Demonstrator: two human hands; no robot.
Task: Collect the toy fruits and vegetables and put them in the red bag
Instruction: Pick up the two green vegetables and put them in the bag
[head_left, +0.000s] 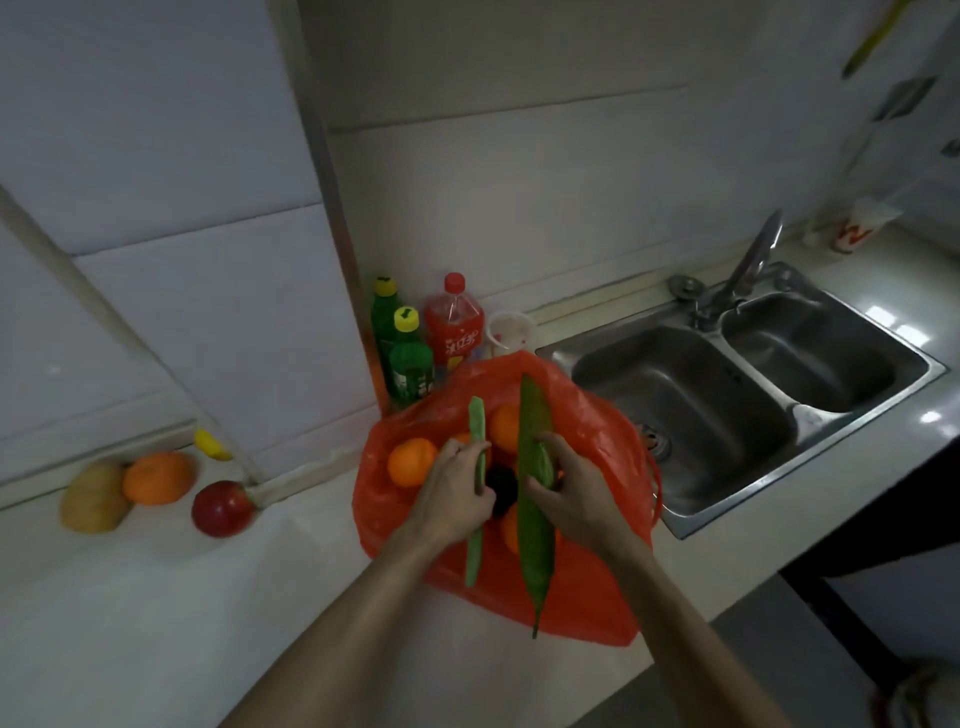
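- Head view: the left hand (457, 493) is closed around a thin green bean pod (475, 493), and the right hand (569, 488) grips a long, broad green pod (535, 499); both pods hang lengthwise over the open red bag (587, 587).
- The bag lies on the counter at about 6 o'clock from the green bottles (405, 353), with the sink (727, 395) at its 3 o'clock.
- The pods look light, stiff and smooth, probably hollow plastic; held near the middle they balance well, though their length may catch on the soft, crinkly bag mouth.
- Oranges (413, 460) already sit inside the bag.
- Still out at 9 o'clock: a red apple (223, 508), another orange (157, 477), a yellowish mango-like fruit (93, 498) and a small yellow piece (210, 446).
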